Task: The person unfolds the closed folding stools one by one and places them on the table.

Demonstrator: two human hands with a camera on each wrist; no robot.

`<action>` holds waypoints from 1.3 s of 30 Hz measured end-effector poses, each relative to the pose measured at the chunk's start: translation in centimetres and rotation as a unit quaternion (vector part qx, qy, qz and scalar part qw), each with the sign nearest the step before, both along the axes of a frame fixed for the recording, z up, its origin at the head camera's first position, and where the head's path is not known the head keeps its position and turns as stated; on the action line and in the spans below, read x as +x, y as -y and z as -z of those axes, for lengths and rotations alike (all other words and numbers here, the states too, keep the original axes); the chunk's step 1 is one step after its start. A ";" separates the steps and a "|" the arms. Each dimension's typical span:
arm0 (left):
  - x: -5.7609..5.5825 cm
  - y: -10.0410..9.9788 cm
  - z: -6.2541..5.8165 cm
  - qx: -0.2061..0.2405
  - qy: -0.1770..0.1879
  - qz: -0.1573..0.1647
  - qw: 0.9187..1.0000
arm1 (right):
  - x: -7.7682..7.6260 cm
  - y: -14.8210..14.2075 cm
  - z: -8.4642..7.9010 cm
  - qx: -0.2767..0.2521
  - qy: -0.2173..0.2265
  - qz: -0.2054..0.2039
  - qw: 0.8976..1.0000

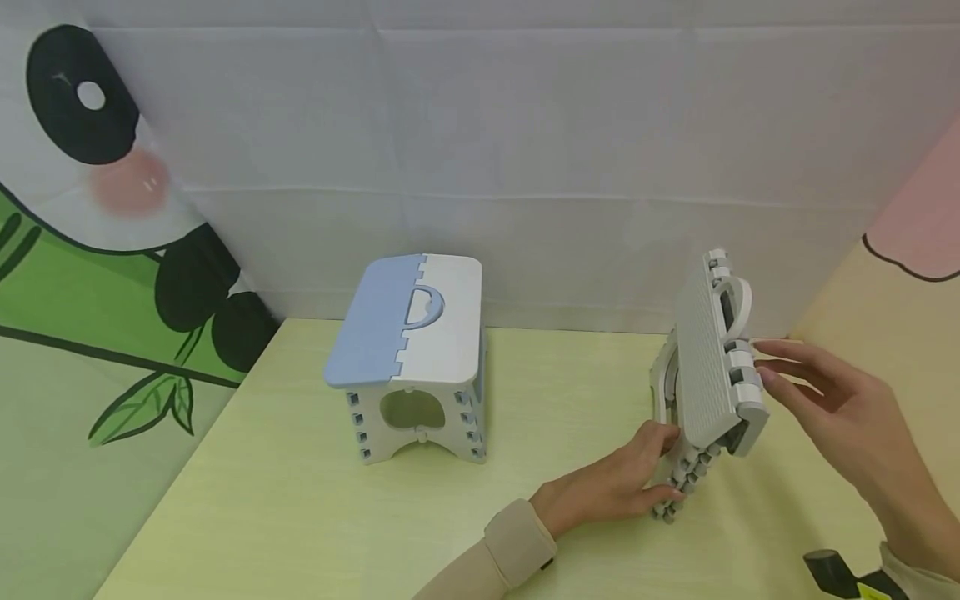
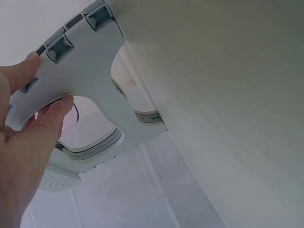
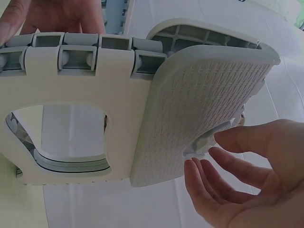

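Observation:
A grey-white folding stool (image 1: 697,358), partly folded, is tilted on the right side of the table. My left hand (image 1: 618,483) grips its leg panel, and in the left wrist view the thumb lies at the hinged edge while fingers reach into the oval opening of the leg panel (image 2: 90,66). My right hand (image 1: 840,400) is beside the hinged edge of the top, fingers loosely bent. In the right wrist view, its fingertips are close to the opening in the ribbed top (image 3: 204,95); whether they touch it I cannot tell. The stool's handle (image 1: 738,308) sticks out from the top's edge.
A blue and white folding stool (image 1: 450,350) stands unfolded, left of centre on the pale yellow table (image 1: 300,517). Behind the table hangs a grey-white cloth (image 1: 525,150). A cartoon panda print (image 1: 82,92) is on the left. A black and yellow object (image 1: 832,573) shows near the right cuff.

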State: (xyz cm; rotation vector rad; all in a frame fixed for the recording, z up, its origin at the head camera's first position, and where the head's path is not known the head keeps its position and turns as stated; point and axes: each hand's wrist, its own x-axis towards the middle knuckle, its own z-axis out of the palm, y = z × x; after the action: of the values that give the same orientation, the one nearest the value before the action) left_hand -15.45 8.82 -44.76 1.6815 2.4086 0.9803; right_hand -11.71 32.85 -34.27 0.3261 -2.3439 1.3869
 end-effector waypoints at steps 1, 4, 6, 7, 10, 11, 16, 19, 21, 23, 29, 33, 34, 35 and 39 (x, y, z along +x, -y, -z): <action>0.0 0.0 0.0 -0.003 0.001 -0.003 1.000 | 0.1 -0.1 0.1 0.000 0.001 -0.003 1.000; 0.0 -0.1 0.0 -0.005 0.001 -0.006 1.000 | 0.1 -0.3 0.4 0.004 0.003 -0.010 1.000; 0.1 -0.1 -0.1 -0.005 -0.001 -0.008 1.000 | 0.1 -0.5 0.6 0.007 0.004 -0.015 1.000; 0.0 -0.1 -0.1 -0.006 -0.001 -0.009 1.000 | 0.1 -0.5 0.7 0.009 0.004 -0.017 1.000; 0.1 0.0 -0.1 -0.009 0.010 -0.011 1.000 | 0.2 -0.7 1.1 0.015 0.007 -0.020 1.000; 0.1 0.0 -0.1 -0.011 0.016 -0.012 1.000 | 0.3 -0.8 1.2 0.015 0.011 -0.021 1.000; 0.0 0.0 -0.1 -0.014 0.026 -0.017 0.999 | 0.4 -1.0 1.9 0.012 0.037 -0.012 0.999; 0.0 0.0 -0.1 -0.012 0.019 -0.016 1.000 | 0.5 -1.2 2.2 0.014 0.050 -0.006 0.999; 0.0 -0.1 -0.1 -0.011 0.015 -0.014 1.000 | 0.5 -1.3 2.4 0.018 0.054 -0.005 0.998; 0.0 0.0 -0.1 -0.009 0.016 -0.013 1.000 | 0.6 -1.4 2.7 0.022 0.055 -0.008 0.998; 0.1 0.0 -0.2 -0.015 0.023 -0.017 0.999 | 0.7 -1.5 3.4 0.046 0.060 -0.015 0.997; 0.1 0.1 -0.2 -0.018 0.028 -0.019 0.999 | 0.8 -1.4 3.8 0.042 0.054 -0.014 0.998; 0.1 0.1 -0.2 -0.018 0.028 -0.018 0.999 | 0.8 -1.4 4.0 0.036 0.051 -0.014 0.998; 0.1 0.1 -0.2 -0.016 0.027 -0.017 0.999 | 0.8 -1.4 4.1 0.028 0.050 -0.014 0.998; 0.0 0.0 -0.1 -0.012 0.021 -0.013 1.000 | 0.9 -1.4 4.7 0.006 0.060 -0.022 0.998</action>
State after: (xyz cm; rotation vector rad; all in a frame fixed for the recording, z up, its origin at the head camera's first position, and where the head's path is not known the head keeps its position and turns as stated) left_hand -15.41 8.82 -44.66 1.6091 2.4127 0.9753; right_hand -10.77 34.24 -38.98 0.3066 -2.4568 1.4505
